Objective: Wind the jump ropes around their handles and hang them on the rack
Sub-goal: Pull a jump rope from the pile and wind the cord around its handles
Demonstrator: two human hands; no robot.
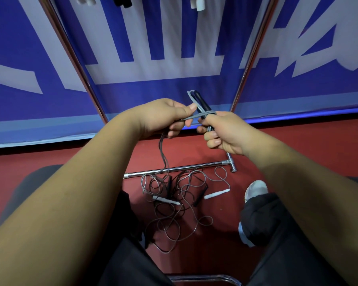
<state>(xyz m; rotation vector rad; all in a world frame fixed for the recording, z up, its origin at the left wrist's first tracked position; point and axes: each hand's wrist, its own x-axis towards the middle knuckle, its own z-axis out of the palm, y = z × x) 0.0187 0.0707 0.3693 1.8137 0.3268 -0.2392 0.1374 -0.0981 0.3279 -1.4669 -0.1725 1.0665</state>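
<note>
Head view: the right hand point(221, 133) is closed around a pair of black handles point(202, 103), which stick out of its fist toward 11 o'clock. At 9 o'clock from the handles, just beside them, the left hand point(165, 116) pinches the grey rope point(191, 117) between thumb and curled fingers. The rope crosses the handles, and its slack drops toward 6 o'clock into a tangled rope pile point(174, 195) on the red floor point(298, 145). The pile lies touching the rack's chrome base bar point(174, 169) and has white handles point(216, 194) in it.
</note>
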